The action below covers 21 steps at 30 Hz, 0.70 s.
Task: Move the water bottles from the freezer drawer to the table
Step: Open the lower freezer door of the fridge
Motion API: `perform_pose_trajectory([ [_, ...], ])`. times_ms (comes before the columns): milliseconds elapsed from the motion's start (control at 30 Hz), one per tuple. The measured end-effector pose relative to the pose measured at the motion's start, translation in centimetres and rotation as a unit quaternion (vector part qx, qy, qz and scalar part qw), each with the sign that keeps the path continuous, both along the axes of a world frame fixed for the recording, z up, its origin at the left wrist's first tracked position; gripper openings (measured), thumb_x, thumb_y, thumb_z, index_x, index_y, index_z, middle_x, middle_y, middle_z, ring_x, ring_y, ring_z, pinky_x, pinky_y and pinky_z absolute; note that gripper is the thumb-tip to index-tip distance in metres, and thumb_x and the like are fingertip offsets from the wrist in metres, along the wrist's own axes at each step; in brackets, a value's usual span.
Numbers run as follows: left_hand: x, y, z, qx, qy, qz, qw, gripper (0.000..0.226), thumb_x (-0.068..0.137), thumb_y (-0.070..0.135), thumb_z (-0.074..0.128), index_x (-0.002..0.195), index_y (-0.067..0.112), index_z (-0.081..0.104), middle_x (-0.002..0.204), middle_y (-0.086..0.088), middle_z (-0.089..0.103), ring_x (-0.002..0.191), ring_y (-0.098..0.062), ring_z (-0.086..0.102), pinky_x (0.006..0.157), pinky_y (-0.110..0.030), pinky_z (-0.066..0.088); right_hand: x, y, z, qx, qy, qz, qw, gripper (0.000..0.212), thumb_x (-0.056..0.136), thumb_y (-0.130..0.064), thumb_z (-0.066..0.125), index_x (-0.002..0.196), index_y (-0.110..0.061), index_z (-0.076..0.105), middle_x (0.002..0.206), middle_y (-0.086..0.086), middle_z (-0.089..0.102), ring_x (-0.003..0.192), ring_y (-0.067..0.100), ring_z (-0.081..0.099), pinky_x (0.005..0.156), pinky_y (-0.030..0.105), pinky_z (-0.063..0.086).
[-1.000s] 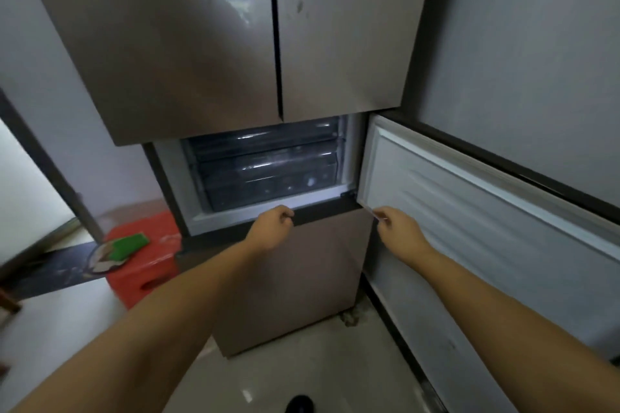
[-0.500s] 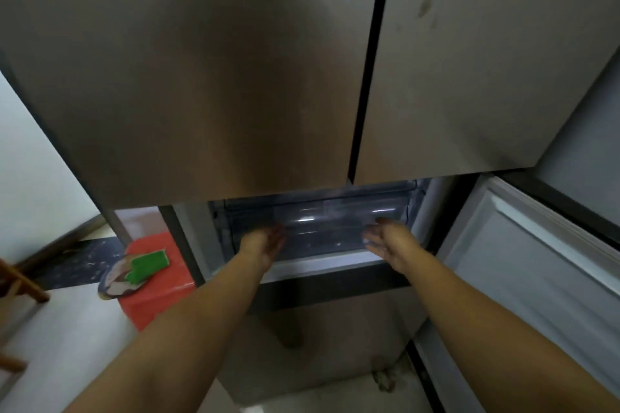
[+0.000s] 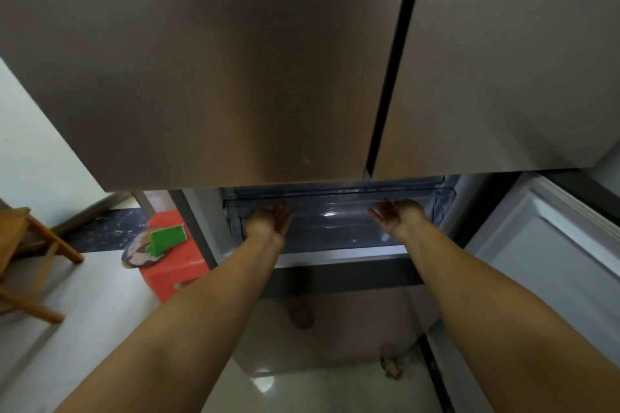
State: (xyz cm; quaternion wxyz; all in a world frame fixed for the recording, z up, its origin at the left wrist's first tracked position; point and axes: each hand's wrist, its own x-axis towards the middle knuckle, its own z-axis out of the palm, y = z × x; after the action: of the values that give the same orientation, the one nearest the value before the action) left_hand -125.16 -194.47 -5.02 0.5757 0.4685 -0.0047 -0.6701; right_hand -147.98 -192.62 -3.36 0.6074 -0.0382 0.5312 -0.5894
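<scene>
The freezer compartment is open below the fridge's two closed upper doors (image 3: 235, 60). A clear plastic freezer drawer (image 3: 332, 211) shows in it, its top hidden by the upper doors. My left hand (image 3: 268, 221) rests on the drawer's front at the left, palm up, fingertips hidden at the drawer's edge. My right hand (image 3: 396, 214) is at the drawer's front on the right, fingers reaching onto it. I cannot tell whether either hand grips the drawer. No water bottles are visible.
The open freezer door (image 3: 550, 245) swings out at the right. A closed lower door (image 3: 335, 329) sits beneath the compartment. A red stool (image 3: 174, 275) carrying a green sponge (image 3: 167, 236) stands at the left, beside a wooden chair (image 3: 30, 251). Pale floor tiles lie below.
Both hands left the lower door's top edge and rose onto the clear drawer's front. The camera moved closer and tilted up, so the upper doors fill more of the view.
</scene>
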Motion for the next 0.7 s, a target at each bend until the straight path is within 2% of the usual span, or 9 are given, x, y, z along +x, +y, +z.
perform_pose_trajectory([
  [67, 0.1, 1.3, -0.5, -0.012, 0.011, 0.012, 1.0, 0.026, 0.102, 0.005, 0.025, 0.104, 0.002, 0.05, 0.094, -0.014, 0.057, 0.085, -0.028, 0.059, 0.078, -0.032, 0.056, -0.3, 1.5, -0.1, 0.015, -0.001, -0.002, 1.0, 0.04, 0.102, -0.004, 0.026, 0.141, 0.001, 0.035, 0.127, 0.021, 0.057, 0.116, 0.027, 0.058, 0.1, 0.05, 0.042],
  [133, 0.0, 3.3, -0.6, -0.001, 0.004, 0.021, 1.0, 0.025, 0.101, 0.002, 0.028, 0.107, 0.002, 0.052, 0.094, -0.014, 0.058, 0.085, -0.026, 0.06, 0.089, -0.037, 0.053, -0.4, 3.2, 0.0, 0.024, 0.023, 0.019, 0.999, 0.039, 0.101, -0.001, 0.026, 0.138, 0.003, 0.038, 0.103, 0.018, 0.061, 0.104, 0.026, 0.061, 0.095, 0.048, 0.046],
  [233, 0.0, 6.7, -0.5, 0.003, -0.02, 0.025, 0.999, 0.021, 0.098, -0.001, 0.033, 0.088, 0.004, 0.051, 0.087, -0.011, 0.058, 0.077, -0.019, 0.059, 0.099, -0.04, 0.049, -0.4, 5.9, -0.2, 0.035, 0.04, 0.027, 0.998, 0.028, 0.098, 0.007, 0.026, 0.113, 0.003, 0.049, 0.112, 0.021, 0.058, 0.115, 0.029, 0.057, 0.094, 0.044, 0.05],
  [300, -0.1, 9.1, -0.2, 0.0, -0.018, 0.022, 1.0, 0.023, 0.097, -0.003, 0.032, 0.086, 0.004, 0.05, 0.086, -0.011, 0.057, 0.076, -0.019, 0.059, 0.1, -0.041, 0.048, -0.4, 8.0, -0.2, 0.038, 0.038, 0.034, 0.998, 0.026, 0.097, 0.008, 0.025, 0.09, 0.0, 0.05, 0.099, 0.02, 0.057, 0.107, 0.028, 0.06, 0.085, 0.042, 0.052],
  [367, 0.0, 11.9, 0.1, 0.003, -0.011, 0.022, 1.0, 0.022, 0.097, -0.002, 0.034, 0.085, 0.003, 0.051, 0.087, -0.012, 0.056, 0.078, -0.019, 0.059, 0.1, -0.04, 0.048, -0.5, 10.3, -0.4, 0.04, 0.039, 0.032, 0.998, 0.026, 0.097, 0.007, 0.027, 0.084, -0.001, 0.048, 0.088, 0.017, 0.056, 0.108, 0.029, 0.059, 0.081, 0.043, 0.052],
  [467, 0.1, 15.8, 0.3, 0.007, -0.011, 0.021, 1.0, 0.019, 0.097, 0.0, 0.038, 0.088, 0.003, 0.054, 0.088, -0.013, 0.056, 0.081, -0.019, 0.06, 0.097, -0.039, 0.05, -0.5, 13.8, -0.5, 0.042, 0.035, 0.028, 0.998, 0.023, 0.1, 0.002, 0.028, 0.089, 0.001, 0.047, 0.079, 0.015, 0.053, 0.085, 0.027, 0.058, 0.091, 0.047, 0.05],
  [533, 0.0, 18.4, 0.0, 0.015, -0.011, 0.019, 1.0, 0.017, 0.097, 0.001, 0.038, 0.094, 0.003, 0.055, 0.09, -0.013, 0.057, 0.081, -0.019, 0.061, 0.097, -0.038, 0.05, -0.5, 16.3, -0.3, 0.048, 0.047, 0.032, 0.997, 0.027, 0.1, 0.002, 0.027, 0.081, 0.001, 0.046, 0.077, 0.015, 0.051, 0.074, 0.024, 0.055, 0.096, 0.048, 0.046],
  [600, -0.1, 19.9, -0.4, 0.019, -0.013, 0.018, 1.0, 0.017, 0.097, 0.002, 0.038, 0.096, 0.002, 0.055, 0.09, -0.013, 0.058, 0.081, -0.02, 0.061, 0.096, -0.038, 0.051, -0.6, 17.9, -0.4, 0.057, 0.055, 0.041, 0.996, 0.03, 0.098, 0.006, 0.026, 0.076, 0.0, 0.046, 0.077, 0.015, 0.051, 0.076, 0.025, 0.055, 0.098, 0.049, 0.045],
  [700, -0.1, 22.2, -0.8, 0.024, -0.025, 0.021, 0.999, 0.021, 0.097, 0.002, 0.037, 0.109, 0.0, 0.054, 0.091, -0.014, 0.059, 0.08, -0.02, 0.062, 0.093, -0.037, 0.052, -0.8, 20.4, -0.9, 0.069, 0.06, 0.049, 0.995, 0.029, 0.095, 0.01, 0.024, 0.078, 0.001, 0.047, 0.082, 0.017, 0.053, 0.095, 0.029, 0.055, 0.089, 0.047, 0.048],
])
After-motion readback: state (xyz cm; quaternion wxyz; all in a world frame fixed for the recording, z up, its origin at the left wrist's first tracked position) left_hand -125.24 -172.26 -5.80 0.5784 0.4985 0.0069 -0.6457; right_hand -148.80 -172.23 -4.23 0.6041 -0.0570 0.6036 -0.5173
